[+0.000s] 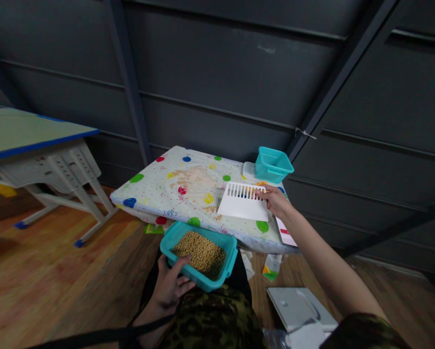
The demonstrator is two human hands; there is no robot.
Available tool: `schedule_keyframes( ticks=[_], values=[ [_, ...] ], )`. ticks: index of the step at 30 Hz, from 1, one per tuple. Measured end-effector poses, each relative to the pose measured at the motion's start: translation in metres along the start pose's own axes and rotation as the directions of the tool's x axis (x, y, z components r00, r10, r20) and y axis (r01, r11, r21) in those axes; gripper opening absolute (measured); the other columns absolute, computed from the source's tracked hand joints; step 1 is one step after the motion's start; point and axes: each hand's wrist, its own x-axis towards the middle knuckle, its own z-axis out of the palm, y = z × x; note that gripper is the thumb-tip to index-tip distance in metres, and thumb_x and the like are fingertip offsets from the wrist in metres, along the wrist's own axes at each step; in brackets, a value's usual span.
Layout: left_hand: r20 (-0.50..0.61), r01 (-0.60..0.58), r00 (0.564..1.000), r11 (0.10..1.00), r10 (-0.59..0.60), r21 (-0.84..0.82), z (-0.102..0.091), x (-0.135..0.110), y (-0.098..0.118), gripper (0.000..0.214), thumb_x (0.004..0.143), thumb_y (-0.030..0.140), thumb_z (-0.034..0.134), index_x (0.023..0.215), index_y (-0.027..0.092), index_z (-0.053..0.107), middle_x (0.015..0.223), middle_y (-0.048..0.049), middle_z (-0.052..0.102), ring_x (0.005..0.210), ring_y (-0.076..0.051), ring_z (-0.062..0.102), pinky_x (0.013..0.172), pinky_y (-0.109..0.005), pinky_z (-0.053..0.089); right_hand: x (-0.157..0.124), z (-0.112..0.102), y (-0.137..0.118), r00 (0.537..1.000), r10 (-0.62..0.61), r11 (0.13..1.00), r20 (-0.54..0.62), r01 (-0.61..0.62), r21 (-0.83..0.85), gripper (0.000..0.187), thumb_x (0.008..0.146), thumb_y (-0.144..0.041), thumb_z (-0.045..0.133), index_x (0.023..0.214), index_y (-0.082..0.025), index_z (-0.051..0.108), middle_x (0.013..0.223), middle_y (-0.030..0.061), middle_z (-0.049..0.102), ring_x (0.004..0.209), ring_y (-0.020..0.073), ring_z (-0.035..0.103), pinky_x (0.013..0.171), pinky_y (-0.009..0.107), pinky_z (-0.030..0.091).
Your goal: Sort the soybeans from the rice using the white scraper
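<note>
My left hand [171, 286] grips the near left side of a teal plastic container [230, 271], its thumb hooked over the rim. The container is held in front of the table edge, above my lap, and holds many round tan beans [202, 252] that look like soybeans. My right hand [275, 198] is closed on the slotted end of a white scraper [242, 208], held over the right part of the table. Pale powder [199, 178] and tan crumbs or beans lie spread on the tablecloth left of the scraper.
A second teal container [274, 169] stands at the table's back right corner, beside a white flat object [249, 170]. The balloon-print tablecloth [152, 189] covers the table. A white-and-red flat item [285, 232] lies at its right edge. A desk [35, 131] stands left; a grey box [300, 308] sits on the floor.
</note>
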Motion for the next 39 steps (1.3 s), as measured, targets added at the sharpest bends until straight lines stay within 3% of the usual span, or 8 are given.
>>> schedule_keyframes(
  ticks=[7, 20, 26, 30, 39],
  values=[
    [-0.008, 0.017, 1.0, 1.0, -0.017, 0.008, -0.002, 0.007, -0.003, 0.064, 0.089, 0.034, 0.085, 0.135, 0.036, 0.04, 0.115, -0.0064, 0.069, 0.069, -0.022, 0.077, 0.073, -0.045, 0.068, -0.007, 0.003, -0.003, 1.0, 0.011, 1.0, -0.01, -0.011, 0.019, 0.038, 0.057, -0.031, 0.105, 0.083, -0.024, 0.078, 0.083, 0.0062, 0.083, 0.073, 0.0256, 0.076, 0.067, 0.036, 0.064],
    [0.019, -0.007, 1.0, 1.0, 0.007, 0.028, -0.002, 0.004, -0.002, 0.062, 0.092, 0.037, 0.083, 0.135, 0.035, 0.037, 0.097, 0.0001, 0.064, 0.066, -0.019, 0.072, 0.069, -0.04, 0.067, -0.023, 0.01, -0.009, 1.0, 0.016, 1.0, 0.0, -0.016, -0.022, 0.046, 0.045, -0.039, 0.107, 0.07, -0.023, 0.073, 0.071, 0.0033, 0.078, 0.063, 0.0196, 0.068, 0.063, 0.032, 0.056],
    [0.01, 0.009, 1.0, 1.0, -0.01, 0.014, -0.002, 0.003, 0.0, 0.062, 0.091, 0.033, 0.083, 0.135, 0.034, 0.038, 0.11, -0.005, 0.067, 0.069, -0.021, 0.076, 0.069, -0.041, 0.068, -0.042, 0.028, -0.013, 0.999, -0.031, 0.999, 0.019, 0.031, -0.034, 0.054, 0.043, -0.052, 0.109, 0.073, -0.022, 0.075, 0.072, 0.0017, 0.076, 0.065, 0.018, 0.066, 0.064, 0.031, 0.053],
    [0.024, -0.003, 1.0, 1.0, 0.003, 0.011, -0.001, -0.003, 0.004, 0.059, 0.093, 0.032, 0.081, 0.134, 0.033, 0.038, 0.107, -0.004, 0.066, 0.069, -0.021, 0.075, 0.07, -0.04, 0.067, -0.05, 0.036, -0.017, 0.998, -0.061, 0.997, 0.02, 0.062, -0.044, 0.057, 0.044, -0.057, 0.108, 0.075, -0.021, 0.077, 0.071, 0.0009, 0.076, 0.065, 0.0173, 0.065, 0.063, 0.03, 0.052],
    [0.004, 0.012, 1.0, 1.0, -0.012, -0.006, 0.001, -0.003, 0.005, 0.057, 0.093, 0.029, 0.081, 0.131, 0.034, 0.039, 0.118, -0.0053, 0.067, 0.064, -0.019, 0.074, 0.067, -0.039, 0.066, -0.06, 0.028, -0.032, 0.982, -0.165, 0.986, -0.09, 0.163, -0.029, 0.054, 0.045, -0.056, 0.107, 0.071, -0.021, 0.074, 0.068, 0.0008, 0.075, 0.062, 0.0173, 0.064, 0.062, 0.03, 0.052]
  ],
)
